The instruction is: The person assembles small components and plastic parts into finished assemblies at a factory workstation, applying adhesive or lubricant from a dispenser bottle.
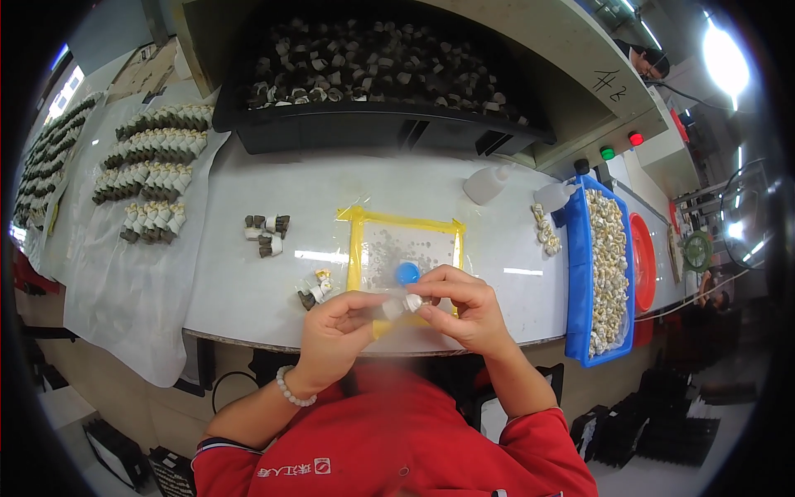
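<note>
My left hand (pixel 338 330) pinches a blurred whitish figurine part (pixel 387 310) between thumb and fingers. Close against it, my right hand (pixel 465 311) grips a small white figurine piece (pixel 412 302); whether the two are joined is hidden by blur. Just beyond my fingers sits a round blue cap (pixel 407 274), on a spotted sheet edged with yellow tape (pixel 356 253). A white and dark figurine with a yellowish top (pixel 319 287) lies left of the sheet, near my left hand. Farther back are several white and dark figurine bodies (pixel 267 236).
A black bin (pixel 331 128) of white and dark parts spans the back. On the right stand a blue bin (pixel 573 327) of cream pieces, loose cream pieces (pixel 545 229) and white squeeze bottles (pixel 487 184). Rows of figurines (pixel 153 178) cover plastic sheeting at left. A person (pixel 648 62) shows far right.
</note>
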The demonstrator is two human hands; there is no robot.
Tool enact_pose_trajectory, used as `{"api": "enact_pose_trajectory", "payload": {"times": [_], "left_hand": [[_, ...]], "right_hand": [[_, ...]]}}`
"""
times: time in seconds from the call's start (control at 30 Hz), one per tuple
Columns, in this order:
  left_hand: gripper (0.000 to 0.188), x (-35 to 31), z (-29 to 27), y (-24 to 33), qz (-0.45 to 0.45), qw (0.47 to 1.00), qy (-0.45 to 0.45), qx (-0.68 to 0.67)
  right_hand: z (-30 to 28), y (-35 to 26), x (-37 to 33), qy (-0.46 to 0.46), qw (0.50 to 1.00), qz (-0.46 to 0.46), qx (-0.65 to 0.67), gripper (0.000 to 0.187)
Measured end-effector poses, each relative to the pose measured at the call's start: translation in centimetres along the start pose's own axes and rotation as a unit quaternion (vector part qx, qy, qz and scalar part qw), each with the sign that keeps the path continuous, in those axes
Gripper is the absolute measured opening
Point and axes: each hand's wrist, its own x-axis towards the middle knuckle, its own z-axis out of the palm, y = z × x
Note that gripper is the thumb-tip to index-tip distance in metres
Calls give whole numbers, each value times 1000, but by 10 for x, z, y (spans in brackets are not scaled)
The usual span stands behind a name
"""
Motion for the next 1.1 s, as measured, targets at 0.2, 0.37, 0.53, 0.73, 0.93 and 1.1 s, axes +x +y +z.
{"api": "enact_pose_trajectory", "payload": {"times": [0.2,0.37,0.53,0.73,0.93,1.1], "left_hand": [[28,-2,2,-1,43,999,0,23],[27,-3,-1,-7,65,994,-5,89],[27,-1,-1,-7,74,990,-21,118],[33,-9,-1,11,69,988,-16,140],[38,-10,-39,34,-43,979,35,-198],[37,-11,-40,24,-90,902,-45,-419]], "right_hand": [[1,0,1,-37,997,-48,-52,27],[3,3,-3,-44,997,-38,-45,26],[5,14,-9,-27,999,-33,3,27],[-12,13,-8,-65,996,-41,35,27],[-80,31,-30,210,961,13,-177,11],[-95,40,-38,227,953,29,-197,16]]}}
